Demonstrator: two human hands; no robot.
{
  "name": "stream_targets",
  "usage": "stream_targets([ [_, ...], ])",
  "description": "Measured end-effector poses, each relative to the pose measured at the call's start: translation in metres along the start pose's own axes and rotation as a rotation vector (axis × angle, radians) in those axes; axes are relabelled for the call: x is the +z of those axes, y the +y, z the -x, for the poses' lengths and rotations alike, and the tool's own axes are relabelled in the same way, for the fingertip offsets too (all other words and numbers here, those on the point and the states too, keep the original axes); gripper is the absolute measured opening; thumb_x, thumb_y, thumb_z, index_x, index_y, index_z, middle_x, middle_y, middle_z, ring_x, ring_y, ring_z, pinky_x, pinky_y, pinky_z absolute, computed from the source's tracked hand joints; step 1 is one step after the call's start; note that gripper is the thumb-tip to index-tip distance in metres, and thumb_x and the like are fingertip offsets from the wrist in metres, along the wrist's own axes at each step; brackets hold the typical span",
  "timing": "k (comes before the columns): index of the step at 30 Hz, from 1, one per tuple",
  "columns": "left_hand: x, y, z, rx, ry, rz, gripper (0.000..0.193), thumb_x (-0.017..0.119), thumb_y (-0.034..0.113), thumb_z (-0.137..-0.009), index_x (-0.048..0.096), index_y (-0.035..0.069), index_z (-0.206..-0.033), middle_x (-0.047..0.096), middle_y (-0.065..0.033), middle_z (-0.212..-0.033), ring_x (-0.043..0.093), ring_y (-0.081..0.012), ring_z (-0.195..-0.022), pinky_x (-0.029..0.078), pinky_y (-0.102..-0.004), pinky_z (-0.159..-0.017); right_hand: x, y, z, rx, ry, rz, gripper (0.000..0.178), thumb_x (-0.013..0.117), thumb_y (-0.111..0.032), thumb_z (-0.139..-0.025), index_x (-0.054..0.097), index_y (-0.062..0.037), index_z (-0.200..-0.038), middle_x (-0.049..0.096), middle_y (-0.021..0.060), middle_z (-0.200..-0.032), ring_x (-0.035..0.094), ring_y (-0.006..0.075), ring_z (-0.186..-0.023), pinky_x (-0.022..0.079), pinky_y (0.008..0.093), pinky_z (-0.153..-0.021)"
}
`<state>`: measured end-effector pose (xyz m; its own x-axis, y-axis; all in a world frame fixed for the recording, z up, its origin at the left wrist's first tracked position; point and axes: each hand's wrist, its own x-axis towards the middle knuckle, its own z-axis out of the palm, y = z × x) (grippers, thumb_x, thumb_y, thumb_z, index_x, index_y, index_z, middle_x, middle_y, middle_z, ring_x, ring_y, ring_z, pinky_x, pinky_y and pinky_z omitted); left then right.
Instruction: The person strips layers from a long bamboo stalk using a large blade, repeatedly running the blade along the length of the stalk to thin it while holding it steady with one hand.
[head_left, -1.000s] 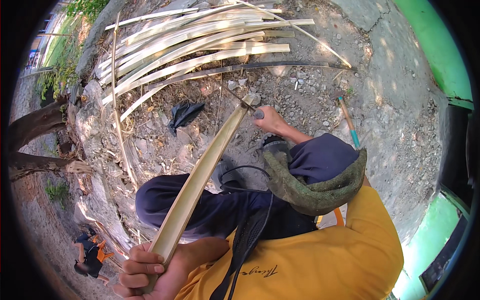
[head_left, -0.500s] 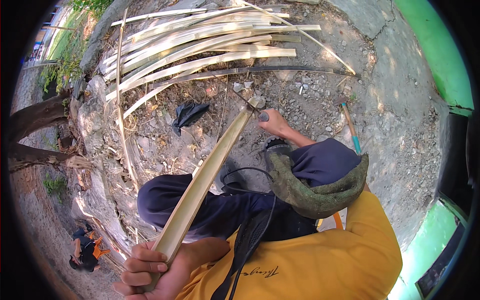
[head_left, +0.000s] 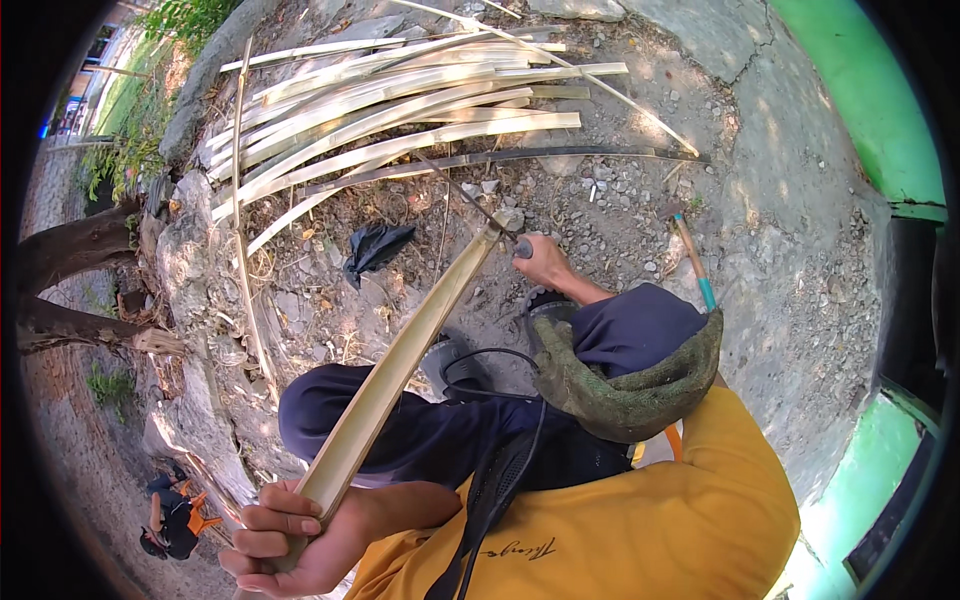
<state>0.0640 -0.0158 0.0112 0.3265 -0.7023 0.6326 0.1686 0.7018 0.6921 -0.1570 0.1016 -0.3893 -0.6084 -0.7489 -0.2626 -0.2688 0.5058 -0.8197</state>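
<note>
Two bare hands work with one long, pale, channelled strip of bamboo (head_left: 400, 365), which slants from the near left, across the view of the left thigh, toward the far middle. The left hand (head_left: 300, 540) has its grip wrapped round the strip's near end, fingers curled over the edge. At the far end, the right hand (head_left: 550, 265) has its grip closed on the grey, rounded handle of a knife (head_left: 523, 248); its thin, dark blade points far and left, crossing the strip just at its tip. Whether the strip rests on the thigh, I cannot tell. Beyond the hands, many pale strips (head_left: 450, 133) lie in a loose pile on the stony ground (head_left: 800, 300), with one dark strip (head_left: 580, 152) along the pile's near side. A black plastic bag (head_left: 375, 250) lies left of the blade, and a tool with a wood and teal handle (head_left: 695, 262) lies to the right. Green cloth (head_left: 640, 405) drapes by the right knee. At the near left is another person (head_left: 180, 525) in black and orange.
</note>
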Motion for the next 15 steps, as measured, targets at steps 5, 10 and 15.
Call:
stream_targets([
  [5,0.002,0.002,0.001,0.024,0.036,-0.016,0.035,0.043,0.031,-0.103,0.032,0.015,-0.074,0.024,0.0047,-0.056,0.022,-0.0056,-0.042,0.021,-0.0212,-0.036,0.001,-0.013,0.001,-0.031,0.034,-0.036,0.026,0.066,-0.024,-0.073,0.065,0.0000,-0.085,0.066,0.0220,-0.077,0.064,0.0417,-0.075,0.049,0.0478,-0.071],
  [10,0.001,-0.003,-0.001,-0.004,-0.008,0.031,0.035,0.044,0.031,-0.103,0.032,0.015,-0.074,0.023,0.0047,-0.056,0.022,-0.0058,-0.042,0.021,-0.0207,-0.036,-0.001,0.002,-0.009,0.239,-0.019,-0.051,0.027,0.065,-0.024,-0.074,0.068,-0.0003,-0.087,0.068,0.0219,-0.080,0.066,0.0406,-0.076,0.051,0.0468,-0.072],
  [15,-0.004,-0.009,-0.011,-0.015,0.002,-0.030,0.035,0.045,0.032,-0.103,0.033,0.015,-0.075,0.023,0.0042,-0.057,0.022,-0.0064,-0.043,0.021,-0.0217,-0.037,0.004,0.001,-0.007,0.225,0.024,-0.085,0.025,0.067,-0.024,-0.074,0.065,0.0004,-0.081,0.066,0.0176,-0.072,0.064,0.0333,-0.069,0.049,0.0442,-0.068],
])
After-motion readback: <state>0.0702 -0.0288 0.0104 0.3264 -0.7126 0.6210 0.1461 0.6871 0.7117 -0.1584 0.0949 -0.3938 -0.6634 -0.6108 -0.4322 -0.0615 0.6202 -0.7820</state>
